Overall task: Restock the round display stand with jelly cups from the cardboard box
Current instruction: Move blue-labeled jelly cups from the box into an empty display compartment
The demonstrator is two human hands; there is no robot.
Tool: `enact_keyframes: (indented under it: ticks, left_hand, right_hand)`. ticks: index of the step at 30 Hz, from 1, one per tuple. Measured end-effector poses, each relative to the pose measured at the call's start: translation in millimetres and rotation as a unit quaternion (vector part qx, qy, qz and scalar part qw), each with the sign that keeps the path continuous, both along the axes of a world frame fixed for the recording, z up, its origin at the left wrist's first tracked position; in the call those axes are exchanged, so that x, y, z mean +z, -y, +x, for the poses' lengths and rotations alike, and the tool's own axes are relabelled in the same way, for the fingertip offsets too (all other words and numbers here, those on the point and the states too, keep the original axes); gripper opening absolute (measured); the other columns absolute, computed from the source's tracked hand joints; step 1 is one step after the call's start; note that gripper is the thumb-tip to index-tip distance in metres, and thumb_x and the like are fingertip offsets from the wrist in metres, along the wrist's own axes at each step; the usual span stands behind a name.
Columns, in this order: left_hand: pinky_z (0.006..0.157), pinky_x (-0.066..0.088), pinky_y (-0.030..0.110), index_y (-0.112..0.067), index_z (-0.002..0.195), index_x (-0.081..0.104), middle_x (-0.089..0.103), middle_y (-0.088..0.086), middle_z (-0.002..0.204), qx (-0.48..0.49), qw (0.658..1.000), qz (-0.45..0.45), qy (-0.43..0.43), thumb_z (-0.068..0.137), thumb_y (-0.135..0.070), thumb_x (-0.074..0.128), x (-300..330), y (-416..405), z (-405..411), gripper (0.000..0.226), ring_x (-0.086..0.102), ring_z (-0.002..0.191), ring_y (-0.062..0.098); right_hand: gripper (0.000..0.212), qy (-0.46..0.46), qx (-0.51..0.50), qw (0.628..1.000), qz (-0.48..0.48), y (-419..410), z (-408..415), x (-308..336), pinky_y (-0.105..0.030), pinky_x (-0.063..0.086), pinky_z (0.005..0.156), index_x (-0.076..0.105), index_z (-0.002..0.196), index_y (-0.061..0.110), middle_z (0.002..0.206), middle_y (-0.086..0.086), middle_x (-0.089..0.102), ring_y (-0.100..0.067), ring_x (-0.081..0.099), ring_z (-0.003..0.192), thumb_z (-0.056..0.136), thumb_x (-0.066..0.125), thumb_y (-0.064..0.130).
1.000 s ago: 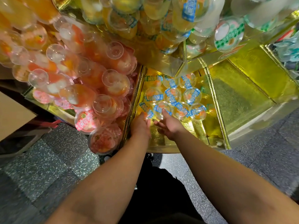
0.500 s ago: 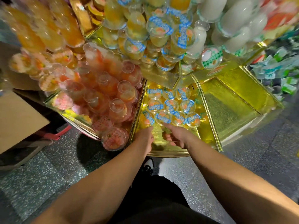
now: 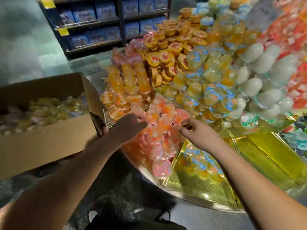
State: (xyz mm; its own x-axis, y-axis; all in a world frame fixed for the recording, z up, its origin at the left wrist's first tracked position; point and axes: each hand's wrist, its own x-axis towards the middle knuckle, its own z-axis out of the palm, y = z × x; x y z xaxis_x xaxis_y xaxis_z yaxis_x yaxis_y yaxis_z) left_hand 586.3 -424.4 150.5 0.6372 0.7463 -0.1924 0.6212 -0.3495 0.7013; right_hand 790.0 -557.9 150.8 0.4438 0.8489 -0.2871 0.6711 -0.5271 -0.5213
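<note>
The stand [image 3: 196,195] is round, with a pale rim and shiny gold foil dividers that cut it into wedge bays. The near bay holds a few clear cups [image 3: 201,161] with blue-printed lids and yellow jelly, lying on the foil; the bay [image 3: 272,155] to its right shows only bare gold lining. Left of them, a heap of clear plastic pink cups [image 3: 159,135] with pink and orange filling slopes down to the rim. Higher tiers carry orange cups, gold-lidded ones and milky white ones, stacked closely.

The left hand [image 3: 128,124] hangs over the pink heap, fingers curled loosely; motion blur hides whether it holds anything. The right hand [image 3: 196,130] reaches in beside it, fingertips drawn together, and whether they pinch something cannot be told.

At the left stands the box [image 3: 49,138], plain brown cardboard, flaps open, filled with blurred yellowish cups. Beyond, a dark shelf [image 3: 106,22] bears blue packages.
</note>
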Motion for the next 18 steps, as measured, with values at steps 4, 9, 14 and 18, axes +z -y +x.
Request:
enact_keyframes:
  ticks: [4, 9, 14, 18]
  left_hand:
    - [0.086, 0.044, 0.029, -0.017, 0.113, 0.064, 0.058, 0.000, 0.114, 0.065, 0.996, 0.045, -0.048, 0.094, -0.033, 0.060, 9.6, -65.1, -98.7, 0.025, 0.057, 0.101, 0.020]
    - [0.085, 0.034, 0.018, -0.009, 0.117, 0.065, 0.061, 0.011, 0.122, 0.157, 0.981, 0.077, -0.086, 0.092, -0.036, 0.057, 1.2, -121.0, -245.4, 0.038, 0.058, 0.112, 0.023]
    - [0.092, 0.040, 0.033, -0.003, 0.121, 0.061, 0.061, 0.017, 0.120, 0.197, 0.962, 0.076, -0.174, 0.092, -0.024, 0.065, -23.2, -170.1, -379.6, 0.036, 0.056, 0.114, 0.033]
    - [0.093, 0.044, 0.030, -0.010, 0.129, 0.055, 0.056, 0.009, 0.126, 0.202, 0.952, 0.017, -0.230, 0.097, -0.032, 0.057, -42.8, -196.8, -452.6, 0.039, 0.055, 0.114, 0.024]
  right_hand:
    - [0.038, 0.060, 0.109, 0.992, 0.027, -77.6, -76.1, 11.9, -0.029, 0.042, 0.084, 0.062, 0.123, 0.016, 0.118, -0.004, 0.066, -0.023, 0.060, 0.112, 0.094, 0.060, 0.040]
    - [0.040, 0.071, 0.205, 0.976, 0.018, -165.3, -190.0, -3.1, -0.033, 0.042, 0.095, 0.060, 0.125, 0.011, 0.125, -0.013, 0.062, -0.028, 0.056, 0.118, 0.093, 0.059, 0.036]
    - [0.042, 0.077, 0.272, 0.959, -0.018, -239.0, -301.4, -27.3, -0.032, 0.042, 0.090, 0.057, 0.128, 0.014, 0.128, -0.011, 0.061, -0.029, 0.056, 0.119, 0.095, 0.056, 0.041]
    - [0.042, 0.064, 0.306, 0.949, -0.046, -282.2, -367.5, -54.6, -0.034, 0.045, 0.095, 0.059, 0.124, 0.013, 0.128, -0.009, 0.062, -0.026, 0.056, 0.119, 0.095, 0.056, 0.042]
